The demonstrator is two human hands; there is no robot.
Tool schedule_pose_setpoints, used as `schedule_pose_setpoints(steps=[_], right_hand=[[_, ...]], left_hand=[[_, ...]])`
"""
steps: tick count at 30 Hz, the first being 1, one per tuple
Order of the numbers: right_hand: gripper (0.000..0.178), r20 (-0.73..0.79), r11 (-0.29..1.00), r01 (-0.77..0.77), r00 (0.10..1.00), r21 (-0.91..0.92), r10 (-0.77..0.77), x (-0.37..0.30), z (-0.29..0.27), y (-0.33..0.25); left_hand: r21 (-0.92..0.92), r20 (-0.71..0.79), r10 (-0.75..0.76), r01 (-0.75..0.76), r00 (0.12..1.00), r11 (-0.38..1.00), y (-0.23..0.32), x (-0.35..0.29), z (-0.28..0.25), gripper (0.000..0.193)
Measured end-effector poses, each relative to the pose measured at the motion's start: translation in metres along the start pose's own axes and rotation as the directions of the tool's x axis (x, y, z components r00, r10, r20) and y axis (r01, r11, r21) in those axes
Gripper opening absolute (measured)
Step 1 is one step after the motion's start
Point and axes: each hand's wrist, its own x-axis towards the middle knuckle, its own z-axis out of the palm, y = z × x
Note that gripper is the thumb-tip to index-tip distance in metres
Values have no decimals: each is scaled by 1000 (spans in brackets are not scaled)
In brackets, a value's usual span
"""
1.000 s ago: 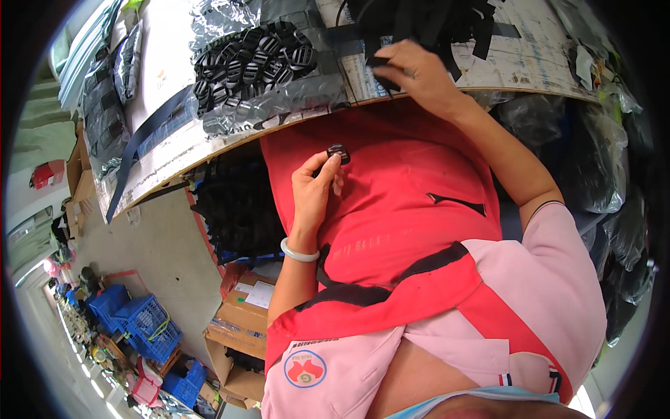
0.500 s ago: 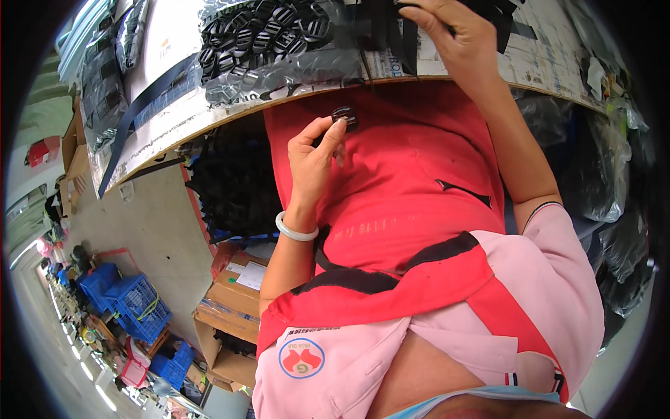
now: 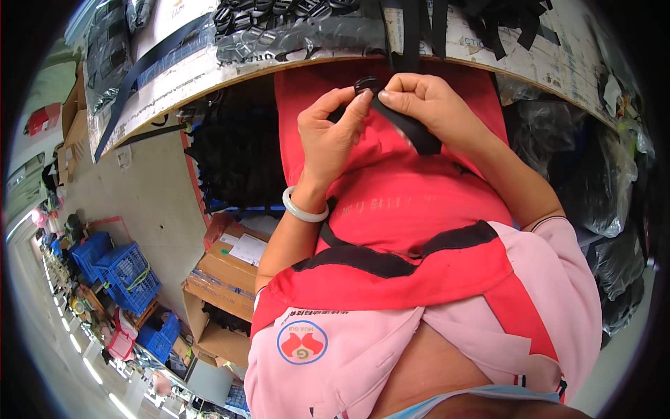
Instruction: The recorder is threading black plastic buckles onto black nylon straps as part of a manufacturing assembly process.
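Observation:
Between the thumb and forefinger of my left hand is a small black plastic strap buckle. My right hand pinches a black webbing strap close against the buckle, its tail hanging down over my red apron. Both hands are held together in front of the table edge. My fingers partly hide where strap and buckle meet, so I cannot tell whether the strap is threaded through. A pile of similar black buckles lies on clear plastic on the table.
The worktable has a curved-looking front edge just beyond my hands. Black straps hang over it, and more lie at the far right. Bagged dark goods stand at right; cardboard boxes and blue crates sit at left.
My right hand has come down from the table with a black strap and met my left hand. The buckle has stayed in my left hand, moved slightly up and right.

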Motion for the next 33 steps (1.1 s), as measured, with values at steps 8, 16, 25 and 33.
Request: schedule_pose_setpoints(steps=[8,16,25,33], right_hand=[[27,18,975,-69,998,212,67,19,-4,12],[30,-77,958,-9,997,285,33,34,-7,24],[36,-84,957,86,994,276,-65,43,-9,32],[35,-123,980,139,985,141,-122,45,-2,34]], left_hand=[[410,26,332,-313,943,857,-18,5,-3,13],[529,81,396,-376,915,761,-20,15,-2,15],[607,194,366,-405,910,684,-22,24,-9,18],[604,177,356,-387,918,697,-26,18,-8,17]])
